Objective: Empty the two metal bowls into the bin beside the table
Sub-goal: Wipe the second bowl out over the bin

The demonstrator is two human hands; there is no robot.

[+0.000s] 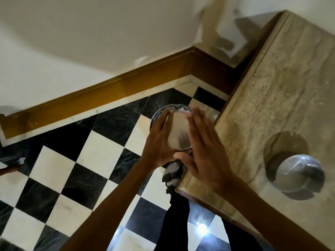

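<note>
Left hand [159, 140] grips upturned bowl [178, 133] over bin [154, 116], bin mostly hidden beneath. Right hand [204, 144], blurred, fingers straight and spread, flat at bowl's side. Second bowl [299, 174] upside down on table [281, 84].

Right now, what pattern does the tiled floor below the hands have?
Black-and-white checkerboard on the glossy tiled floor, best seen in the head view.

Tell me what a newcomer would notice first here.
At centre, the left hand and right hand hold an upturned metal bowl over the bin, which stands on the black-and-white chequered floor. On the stone table at right, a second metal bowl lies upside down.
</note>
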